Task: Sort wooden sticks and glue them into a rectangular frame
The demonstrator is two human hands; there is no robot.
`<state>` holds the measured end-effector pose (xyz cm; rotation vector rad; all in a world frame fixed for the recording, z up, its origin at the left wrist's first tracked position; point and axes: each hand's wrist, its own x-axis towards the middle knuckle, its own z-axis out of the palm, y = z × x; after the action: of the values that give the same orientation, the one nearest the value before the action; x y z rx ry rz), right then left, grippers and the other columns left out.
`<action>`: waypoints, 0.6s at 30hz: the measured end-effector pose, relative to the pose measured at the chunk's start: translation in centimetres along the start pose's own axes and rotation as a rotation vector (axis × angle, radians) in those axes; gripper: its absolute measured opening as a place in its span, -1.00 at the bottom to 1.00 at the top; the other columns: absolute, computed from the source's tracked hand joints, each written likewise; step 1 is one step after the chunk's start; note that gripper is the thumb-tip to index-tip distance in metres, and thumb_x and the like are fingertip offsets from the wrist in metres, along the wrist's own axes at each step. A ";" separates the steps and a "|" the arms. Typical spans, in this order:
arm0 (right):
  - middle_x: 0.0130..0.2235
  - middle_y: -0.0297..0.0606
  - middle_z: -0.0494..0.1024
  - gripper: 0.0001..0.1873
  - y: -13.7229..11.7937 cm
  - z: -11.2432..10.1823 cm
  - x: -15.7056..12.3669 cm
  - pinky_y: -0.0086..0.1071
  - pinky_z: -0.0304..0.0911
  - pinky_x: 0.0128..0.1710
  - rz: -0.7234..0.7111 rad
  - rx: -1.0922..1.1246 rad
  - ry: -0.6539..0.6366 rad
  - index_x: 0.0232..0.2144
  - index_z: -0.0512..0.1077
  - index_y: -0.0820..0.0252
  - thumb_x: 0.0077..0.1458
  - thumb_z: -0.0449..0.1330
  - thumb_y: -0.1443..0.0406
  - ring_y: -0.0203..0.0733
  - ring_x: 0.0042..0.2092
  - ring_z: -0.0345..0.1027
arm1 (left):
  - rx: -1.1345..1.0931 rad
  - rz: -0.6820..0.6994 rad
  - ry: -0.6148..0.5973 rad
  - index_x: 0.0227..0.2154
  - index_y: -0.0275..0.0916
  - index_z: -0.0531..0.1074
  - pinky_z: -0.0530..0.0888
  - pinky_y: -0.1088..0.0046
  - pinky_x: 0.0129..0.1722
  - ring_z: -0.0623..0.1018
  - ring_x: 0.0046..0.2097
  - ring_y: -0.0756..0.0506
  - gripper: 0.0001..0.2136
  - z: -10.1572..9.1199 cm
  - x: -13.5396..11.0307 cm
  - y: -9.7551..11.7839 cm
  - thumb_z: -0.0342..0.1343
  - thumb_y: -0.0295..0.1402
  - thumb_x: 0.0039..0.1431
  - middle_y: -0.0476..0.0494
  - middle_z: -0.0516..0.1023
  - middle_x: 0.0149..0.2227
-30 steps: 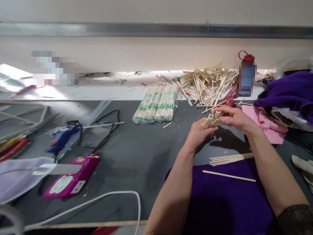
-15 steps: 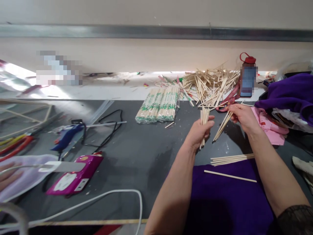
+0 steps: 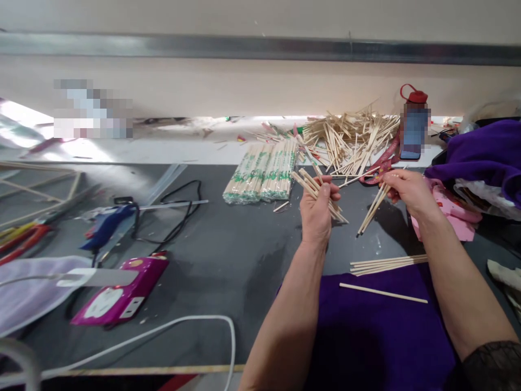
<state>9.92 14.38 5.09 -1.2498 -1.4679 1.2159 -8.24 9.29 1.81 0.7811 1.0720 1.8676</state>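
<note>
My left hand [image 3: 315,209] is closed around a small bundle of short wooden sticks [image 3: 309,183], which tilt up to the left over the grey table [image 3: 228,255]. My right hand [image 3: 407,187] pinches a few more wooden sticks [image 3: 371,210] that slant down to the left, their tips just above the table. Both hands hover in front of a loose heap of sticks [image 3: 350,138] at the table's back edge. Nearer me, several long sticks [image 3: 386,264] lie flat, and a single stick [image 3: 382,293] rests on purple cloth [image 3: 378,331].
Wrapped packs of chopsticks [image 3: 262,174] lie left of the heap. A blue glue gun [image 3: 106,225] with a black cable, a magenta box [image 3: 118,296], a white cable [image 3: 163,328] and red-handled pliers [image 3: 20,244] fill the left. A red-capped bottle [image 3: 413,127], pink paper and purple fabric [image 3: 484,152] sit at right.
The single bundle held by both hands was split: each hand now holds some sticks. My left hand turned its bundle from upright to tilted up-left and shifted slightly left; my right hand stayed put.
</note>
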 end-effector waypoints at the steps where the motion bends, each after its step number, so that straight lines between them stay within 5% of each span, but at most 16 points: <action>1: -0.59 -0.36 0.39 -0.77 -0.7 -0.1 -0.4 -0.51 0.10 -0.62 -0.061 -0.060 0.015 -0.45 0.49 0.27 -0.03 0.16 0.19 -0.38 -0.58 0.20 | 0.068 0.114 -0.011 -0.31 -0.22 0.42 0.43 0.56 -0.36 0.46 -0.44 0.08 -0.84 0.2 -0.3 0.0 0.18 -0.27 0.08 0.01 0.47 -0.44; 4: -0.54 -0.33 0.44 -0.77 -2.4 0.1 -1.4 -0.46 0.13 -0.52 -0.250 -0.288 0.062 -0.42 0.50 0.23 0.03 0.13 0.20 -0.33 -0.52 0.25 | 0.232 0.205 -0.117 -0.31 -0.22 0.43 0.43 0.50 -0.27 0.48 -0.36 0.04 -0.82 0.6 -1.3 -0.5 0.15 -0.23 0.09 -0.03 0.49 -0.38; 10: -0.43 -0.31 0.46 -0.82 -3.0 1.6 -2.2 -0.43 0.09 -0.35 -0.554 -0.545 -0.129 -0.48 0.46 0.23 0.08 0.10 0.30 -0.29 -0.37 0.28 | 0.474 -0.044 -0.381 -0.32 -0.25 0.43 0.35 0.54 -0.39 0.37 -0.48 0.06 -0.86 -0.3 -1.2 -2.7 0.11 -0.31 0.08 0.07 0.39 -0.54; 14: -0.43 -0.31 0.43 -0.84 -3.3 1.7 -2.5 -0.43 0.07 -0.32 -0.595 -0.588 -0.277 -0.49 0.42 0.24 0.08 0.11 0.32 -0.28 -0.34 0.26 | 0.441 -0.100 -0.333 -0.33 -0.26 0.45 0.27 0.57 -0.50 0.26 -0.57 0.09 -0.80 -0.5 -0.9 -3.1 0.18 -0.26 0.02 0.13 0.28 -0.61; 18: -0.44 -0.30 0.41 -0.80 -4.0 1.4 -3.0 -0.42 0.06 -0.31 -0.628 -0.612 -0.240 -0.52 0.39 0.23 0.12 0.08 0.33 -0.28 -0.35 0.25 | 0.189 -0.151 -0.210 -0.35 -0.25 0.46 0.37 0.53 -0.44 0.31 -0.57 0.08 -0.69 -0.3 -0.7 -2.8 0.17 -0.08 0.01 0.13 0.28 -0.63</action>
<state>8.28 11.10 8.78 -0.8922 -2.2963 0.5113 -7.19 9.37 -0.94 0.9546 1.1493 1.5373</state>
